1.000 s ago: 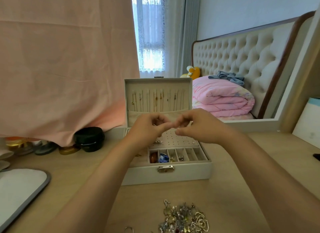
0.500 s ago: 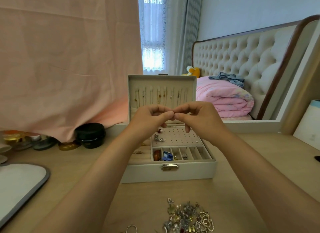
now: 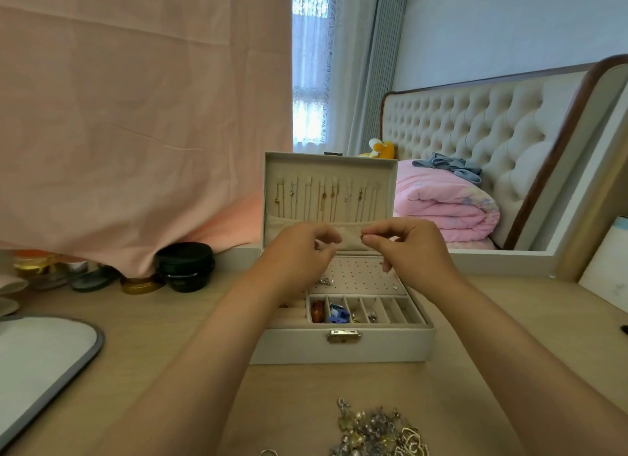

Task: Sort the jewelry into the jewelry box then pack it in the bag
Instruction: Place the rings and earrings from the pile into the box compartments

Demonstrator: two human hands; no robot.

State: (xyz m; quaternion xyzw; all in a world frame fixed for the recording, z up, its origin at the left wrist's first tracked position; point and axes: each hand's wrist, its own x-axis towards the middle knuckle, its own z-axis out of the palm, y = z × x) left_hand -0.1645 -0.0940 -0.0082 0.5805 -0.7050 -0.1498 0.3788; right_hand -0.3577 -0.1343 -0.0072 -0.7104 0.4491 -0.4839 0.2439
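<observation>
Head view. Centre of frame: right hand [image 3: 413,250] pinches a small gold piece [image 3: 362,235] between thumb and forefinger, above the open jewelry box [image 3: 343,348] standing on the table [image 3: 153,319]. Left hand [image 3: 299,257] just beside it, fingers curled; whether they hold anything cannot be told. Lower edge: loose jewelry pile [image 3: 377,432] on the table, apart from the box

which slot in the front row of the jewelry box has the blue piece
The second slot from the left, holding the blue piece, just right of the orange-red piece; no other slot shows blue.
</observation>
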